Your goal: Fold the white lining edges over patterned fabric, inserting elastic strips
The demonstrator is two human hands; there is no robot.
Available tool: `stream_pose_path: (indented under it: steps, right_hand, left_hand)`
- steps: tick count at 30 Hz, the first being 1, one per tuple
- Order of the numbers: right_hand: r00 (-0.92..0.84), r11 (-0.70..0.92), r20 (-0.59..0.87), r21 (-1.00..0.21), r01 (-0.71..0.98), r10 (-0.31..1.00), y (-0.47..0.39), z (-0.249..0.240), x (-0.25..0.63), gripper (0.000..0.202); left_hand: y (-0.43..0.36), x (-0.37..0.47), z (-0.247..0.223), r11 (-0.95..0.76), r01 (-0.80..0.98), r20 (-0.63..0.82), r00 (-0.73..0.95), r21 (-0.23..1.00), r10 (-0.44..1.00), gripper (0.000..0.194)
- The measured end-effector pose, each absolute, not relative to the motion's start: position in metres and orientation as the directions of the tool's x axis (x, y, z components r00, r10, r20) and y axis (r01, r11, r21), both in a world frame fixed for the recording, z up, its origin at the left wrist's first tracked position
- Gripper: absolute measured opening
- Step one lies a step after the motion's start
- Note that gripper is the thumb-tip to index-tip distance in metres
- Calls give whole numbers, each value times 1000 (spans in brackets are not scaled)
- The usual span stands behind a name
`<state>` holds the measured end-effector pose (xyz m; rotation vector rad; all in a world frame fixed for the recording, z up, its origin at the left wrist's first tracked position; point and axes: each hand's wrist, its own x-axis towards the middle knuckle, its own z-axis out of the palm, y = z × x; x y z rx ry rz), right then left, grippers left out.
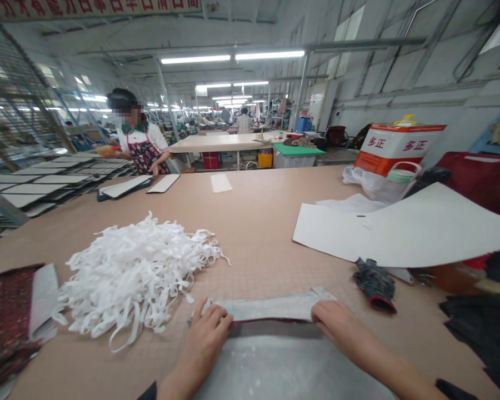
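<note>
A pale grey fabric panel (291, 364) lies at the near edge of the table, its far edge folded into a strip with a thin dark red line along the fold. At the left end of that strip, my left hand (210, 333) grips the fabric with curled fingers. My right hand (333, 319) pinches the strip's right end, with the thumb hidden. Beyond my left hand is a big heap of white fabric strips (137, 278). A dark grey knitted glove (375, 283) with a red cuff lies past my right hand.
A large white sheet (391, 228) curves over the right side. Dark red patterned fabric (8, 316) lies at the left edge. An orange-and-white box (395, 147) stands back right. Across the table, a person (139, 139) handles white panels (127, 186) beside a rack of panels (45, 180).
</note>
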<state>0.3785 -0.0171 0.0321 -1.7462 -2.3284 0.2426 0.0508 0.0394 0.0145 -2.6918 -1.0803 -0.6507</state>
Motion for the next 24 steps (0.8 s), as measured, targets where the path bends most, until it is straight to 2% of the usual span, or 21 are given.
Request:
stream_pose_path:
  steps: [3,5,9,13,18,21,24]
  right_hand:
    - [-292,332,236,-155,930,927,-8,23,370,22]
    - [-316,366,273,-157,917,909,-1,20,356,23]
    - [-316,348,158,-257,901,935,14,10,325,23]
    - [-230,219,-2,-298,929,973,32,0,310,19]
    - [-229,188,-67,-381,905,971,42,11,310,16]
    - [-284,261,20,-461,848,959,26,49,303,19]
    - [-399,470,260,-604,643,880,-7,100,293,31]
  left_hand:
    - [44,52,11,-706,708,463,630,-12,624,29]
    - [48,54,7,-695,719,450,617,11,645,31]
    - [55,66,0,-658,747,303,607,97,734,25]
    - [60,77,5,-534,826,77,529,182,845,13]
    - [71,82,20,-474,840,-40,501,264,864,4]
    - [72,86,23,-513,834,-28,529,203,848,5]
    - [60,89,25,-607,786,48,606,117,794,12]
